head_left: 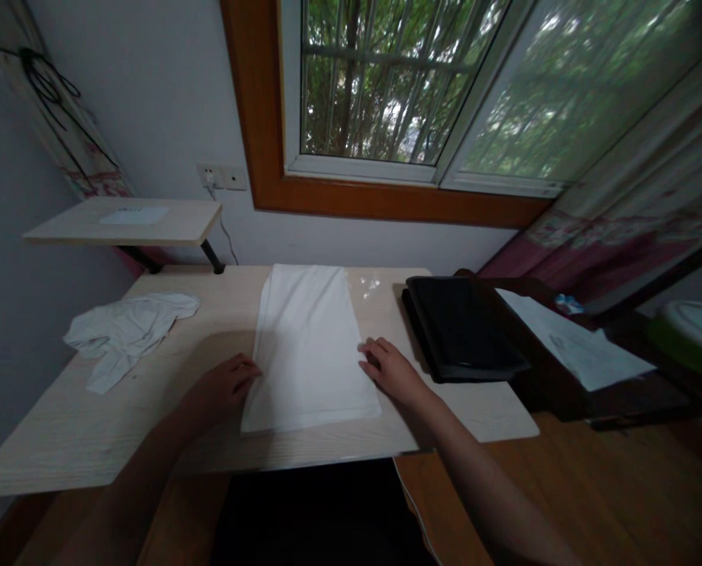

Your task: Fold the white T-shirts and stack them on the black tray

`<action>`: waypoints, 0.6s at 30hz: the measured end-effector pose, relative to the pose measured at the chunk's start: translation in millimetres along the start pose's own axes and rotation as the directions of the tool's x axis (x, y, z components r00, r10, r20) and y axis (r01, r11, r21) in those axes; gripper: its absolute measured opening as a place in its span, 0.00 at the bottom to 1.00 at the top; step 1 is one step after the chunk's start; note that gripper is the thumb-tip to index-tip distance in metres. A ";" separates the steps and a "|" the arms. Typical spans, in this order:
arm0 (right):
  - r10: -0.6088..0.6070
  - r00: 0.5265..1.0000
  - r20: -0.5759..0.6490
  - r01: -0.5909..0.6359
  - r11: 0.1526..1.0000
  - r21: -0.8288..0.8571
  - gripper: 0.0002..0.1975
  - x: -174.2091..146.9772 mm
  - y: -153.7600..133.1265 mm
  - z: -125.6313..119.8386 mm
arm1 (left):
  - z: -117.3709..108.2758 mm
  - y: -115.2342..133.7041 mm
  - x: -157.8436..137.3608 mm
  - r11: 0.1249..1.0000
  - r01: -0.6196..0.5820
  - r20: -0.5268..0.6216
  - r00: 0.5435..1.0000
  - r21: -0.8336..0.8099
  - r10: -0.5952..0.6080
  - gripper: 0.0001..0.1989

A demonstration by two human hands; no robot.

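A white folded cloth [309, 346] lies flat as a long rectangle on the pale wooden table [209, 440], with light creases near its far end. At its left edge, my left hand [236, 379] is closed, thumb and fingertips pinching the fabric. My right hand [389, 368] grips the opposite edge with bent fingers, a little farther from the table's front. Both hands rest low, close to the tabletop. Whether the cloth is a garment cannot be told from its folded shape.
A crumpled white cloth [130, 330] lies at the left. Behind it stands a small raised shelf [79, 224] with a paper label. Black folders [465, 326] are stacked at the right, beside a dark side table holding a paper sheet [568, 338]. A window is behind.
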State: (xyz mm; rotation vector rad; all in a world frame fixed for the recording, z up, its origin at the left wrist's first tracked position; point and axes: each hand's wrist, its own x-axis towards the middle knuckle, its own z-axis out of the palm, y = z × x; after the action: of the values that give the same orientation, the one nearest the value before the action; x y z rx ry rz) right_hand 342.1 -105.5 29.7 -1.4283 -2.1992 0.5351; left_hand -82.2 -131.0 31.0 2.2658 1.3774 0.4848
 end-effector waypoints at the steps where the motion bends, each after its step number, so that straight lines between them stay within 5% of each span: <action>1: 0.029 1.000 0.001 -0.029 0.999 0.019 0.13 1.1 0.4 1.2 | 3.4 -3.8 -0.3 1.000 -0.023 -0.007 1.000 0.018 0.023 0.16; 8: 0.235 0.955 0.179 -0.264 0.951 0.163 0.21 -3.5 -5.0 0.8 | 6.4 -15.1 -14.0 0.987 -0.137 0.032 0.990 0.090 0.134 0.12; 18: 0.156 0.924 0.350 -0.243 0.945 0.221 0.05 -16.1 -5.0 -15.7 | -4.4 4.3 -18.2 0.966 -0.210 0.204 0.963 0.152 0.177 0.06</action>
State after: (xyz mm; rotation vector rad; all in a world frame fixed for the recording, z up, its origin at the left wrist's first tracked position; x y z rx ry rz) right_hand 353.1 -121.2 42.7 -1.5151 -2.1294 1.1672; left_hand -89.3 -148.2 35.8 2.5289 1.1482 0.2096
